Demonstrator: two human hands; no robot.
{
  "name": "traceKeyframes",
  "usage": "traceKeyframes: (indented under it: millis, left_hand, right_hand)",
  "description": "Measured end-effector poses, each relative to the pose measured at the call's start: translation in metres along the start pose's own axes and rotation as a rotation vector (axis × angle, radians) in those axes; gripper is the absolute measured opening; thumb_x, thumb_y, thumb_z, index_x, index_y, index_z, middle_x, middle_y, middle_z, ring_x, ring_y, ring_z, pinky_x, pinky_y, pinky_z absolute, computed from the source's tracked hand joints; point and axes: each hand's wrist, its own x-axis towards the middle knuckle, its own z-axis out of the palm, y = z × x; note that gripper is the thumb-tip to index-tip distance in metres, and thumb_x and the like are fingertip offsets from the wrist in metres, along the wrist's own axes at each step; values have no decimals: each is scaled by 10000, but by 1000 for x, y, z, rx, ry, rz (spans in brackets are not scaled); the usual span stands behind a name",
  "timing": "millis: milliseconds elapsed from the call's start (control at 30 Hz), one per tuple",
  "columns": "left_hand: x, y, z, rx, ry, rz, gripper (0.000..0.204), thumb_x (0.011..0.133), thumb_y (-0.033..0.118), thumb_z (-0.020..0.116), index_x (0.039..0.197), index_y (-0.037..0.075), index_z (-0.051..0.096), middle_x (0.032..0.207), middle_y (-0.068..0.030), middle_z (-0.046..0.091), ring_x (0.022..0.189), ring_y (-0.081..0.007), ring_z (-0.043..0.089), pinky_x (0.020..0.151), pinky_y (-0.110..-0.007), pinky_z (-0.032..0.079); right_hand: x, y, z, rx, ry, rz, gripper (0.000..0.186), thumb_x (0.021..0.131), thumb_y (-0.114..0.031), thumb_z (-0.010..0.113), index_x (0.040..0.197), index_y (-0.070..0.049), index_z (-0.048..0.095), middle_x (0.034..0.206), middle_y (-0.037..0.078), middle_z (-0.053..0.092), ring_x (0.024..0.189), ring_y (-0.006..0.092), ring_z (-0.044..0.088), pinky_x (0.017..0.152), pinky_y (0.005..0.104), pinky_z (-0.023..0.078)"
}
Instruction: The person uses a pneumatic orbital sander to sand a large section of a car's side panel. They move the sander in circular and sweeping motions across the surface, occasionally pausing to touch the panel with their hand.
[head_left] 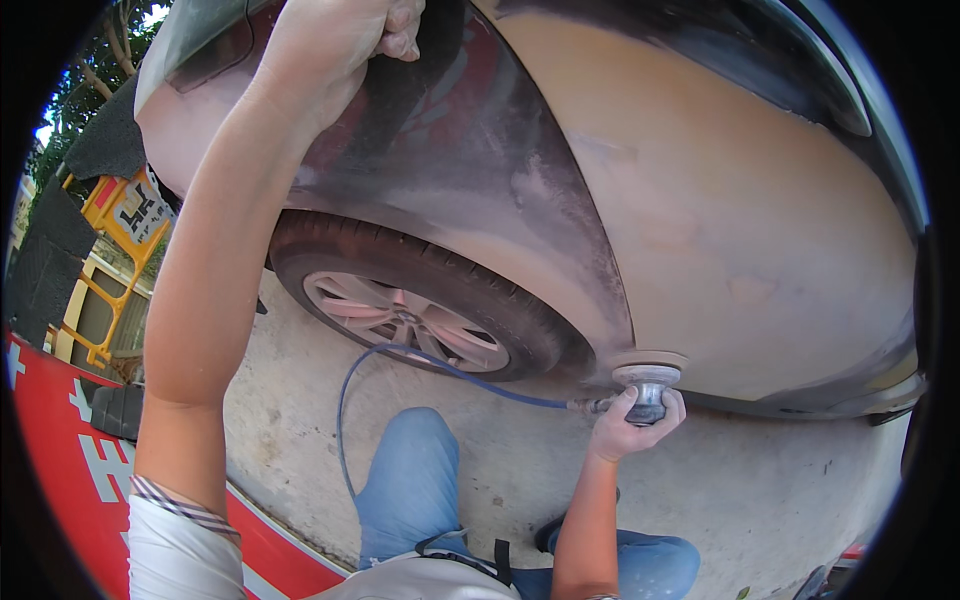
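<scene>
In my right hand [640, 425] is an air sander [650, 392], gripped around its metal body. Its round pad is up against the lower edge of the car door [740, 250], close to the seam with the fender. A blue air hose [455, 368] runs from the sander's side fitting past the wheel toward my knee. My left hand [345, 40] is raised over the dark, dusty fender [470, 170], fingers curled in, partly cut off by the top of the picture. No object shows in it. The door is sanded to patchy tan and grey.
A dusty wheel [405, 315] stands just left of the sander. Below is concrete floor [300, 420], with my jeans-clad knees [410, 470] bent over it. A red banner [60, 430] with white marks and a yellow barrier [125, 250] stand at the left.
</scene>
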Motion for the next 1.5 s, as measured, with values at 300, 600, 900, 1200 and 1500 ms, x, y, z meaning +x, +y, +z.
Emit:
traceKeyframes:
  millis: [300,600,900,1200,1500]
  left_hand:
    - [0,-2,-2,-8,-25,5,390,1104,358,677,889,35,715,598,31,547,485,-70,483,461,-248,399]
    - [-2,-2,-4,9,-45,81,397,1101,347,682,849,42,716,624,8,606,498,-74,501,492,-253,429]
    - [-4,-8,-15,63,-52,84,406,1036,368,777,758,114,625,646,36,516,598,-93,570,666,-272,522]
    - [0,-10,-17,57,-10,15,319,1050,405,752,998,90,732,649,73,459,607,-78,567,671,-265,533]
    - [4,-14,-26,25,-1,24,293,1068,368,732,1002,85,693,643,72,400,585,-79,518,630,-254,482]
  right_hand:
    - [1,-7,4,37,14,-23,585,981,-449,754,1266,6,522,1275,181,517,1173,335,549,1023,494,479]
    - [63,-113,20,129,-12,-181,572,1051,-482,695,1290,20,562,1291,176,550,1198,329,559,1066,485,463]
    - [114,-218,48,171,-115,-343,522,939,-310,877,1280,-18,610,1284,140,557,1206,303,564,1068,449,466]
    - [125,-207,52,219,-22,-334,517,801,-274,954,1166,-45,667,1192,155,608,1099,329,546,915,451,491]
    - [58,-104,21,129,-18,-205,521,821,-243,890,1199,-66,579,1217,167,542,1094,331,560,907,457,500]
